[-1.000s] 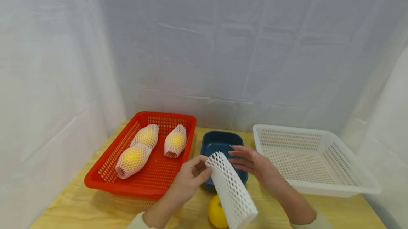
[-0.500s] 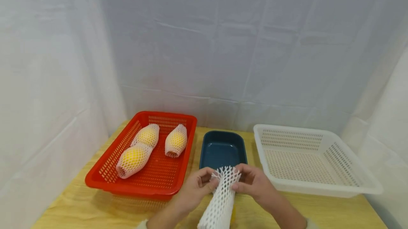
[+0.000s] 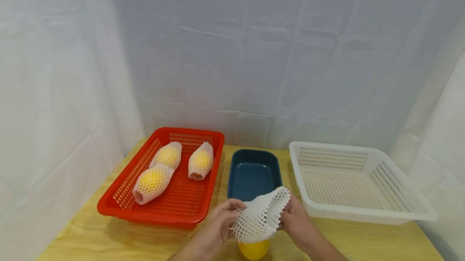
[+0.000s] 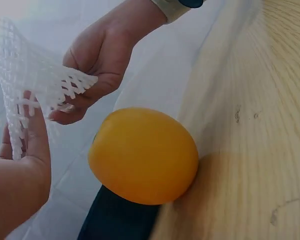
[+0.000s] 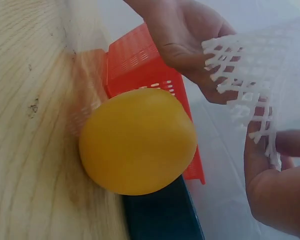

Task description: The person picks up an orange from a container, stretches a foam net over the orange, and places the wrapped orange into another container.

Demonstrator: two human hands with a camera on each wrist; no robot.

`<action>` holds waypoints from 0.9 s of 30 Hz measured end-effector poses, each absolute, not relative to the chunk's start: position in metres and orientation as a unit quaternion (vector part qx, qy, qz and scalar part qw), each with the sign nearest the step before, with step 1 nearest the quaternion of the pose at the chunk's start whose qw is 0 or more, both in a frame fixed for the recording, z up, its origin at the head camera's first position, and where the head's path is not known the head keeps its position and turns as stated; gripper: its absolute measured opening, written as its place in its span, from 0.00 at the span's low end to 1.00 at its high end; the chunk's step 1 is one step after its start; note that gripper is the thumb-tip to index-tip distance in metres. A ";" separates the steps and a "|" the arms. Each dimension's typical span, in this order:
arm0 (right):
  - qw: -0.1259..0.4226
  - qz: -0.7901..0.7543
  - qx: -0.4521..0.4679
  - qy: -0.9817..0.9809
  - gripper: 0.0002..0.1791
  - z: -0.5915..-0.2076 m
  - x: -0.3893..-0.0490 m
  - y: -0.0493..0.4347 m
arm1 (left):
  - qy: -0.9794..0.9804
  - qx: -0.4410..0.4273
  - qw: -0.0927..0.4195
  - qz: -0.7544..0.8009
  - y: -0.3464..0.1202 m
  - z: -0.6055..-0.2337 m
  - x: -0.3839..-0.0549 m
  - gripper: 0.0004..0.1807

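My left hand (image 3: 219, 221) and right hand (image 3: 298, 224) hold a white foam fruit net (image 3: 257, 218) between them, gripping it at opposite sides. Its mouth is stretched wide and faces down, as the left wrist view shows. Fingers of both hands reach inside the mesh, and some are hidden behind it. Just below the net, a smooth round yellow fruit (image 3: 254, 249) rests on the wooden table, its top overlapped by the net in the head view. Both wrist views show the fruit (image 4: 144, 156) bare and apart from the hands.
On the left, a red basket (image 3: 160, 216) holds 3 yellow fruits (image 3: 201, 161) in foam nets. A dark blue bin (image 3: 254, 154) stands behind the hands. To the right is a white basket (image 3: 363, 212). White cloth (image 3: 232, 51) hangs around the table.
My right hand has come in from the right and taken hold of the net. The net has gone from a long hanging tube to a short, widened form over the fruit.
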State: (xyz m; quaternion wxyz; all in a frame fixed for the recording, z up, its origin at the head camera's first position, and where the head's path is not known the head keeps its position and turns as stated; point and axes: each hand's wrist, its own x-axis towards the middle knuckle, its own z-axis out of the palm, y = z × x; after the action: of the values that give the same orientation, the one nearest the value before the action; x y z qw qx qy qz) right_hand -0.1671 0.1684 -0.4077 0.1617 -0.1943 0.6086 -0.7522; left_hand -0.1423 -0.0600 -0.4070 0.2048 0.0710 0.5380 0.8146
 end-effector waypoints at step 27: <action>0.186 -0.617 -0.187 0.741 0.35 -0.454 -0.158 0.180 | 0.770 0.150 0.173 0.595 -0.072 -0.450 -0.139 0.31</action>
State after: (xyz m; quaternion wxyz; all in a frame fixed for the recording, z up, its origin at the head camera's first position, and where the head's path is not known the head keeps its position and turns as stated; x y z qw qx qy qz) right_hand -0.1582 0.1802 -0.4544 0.1864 -0.1872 0.7409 -0.6175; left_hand -0.1391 -0.0717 -0.4502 0.1726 0.1498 0.7705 0.5951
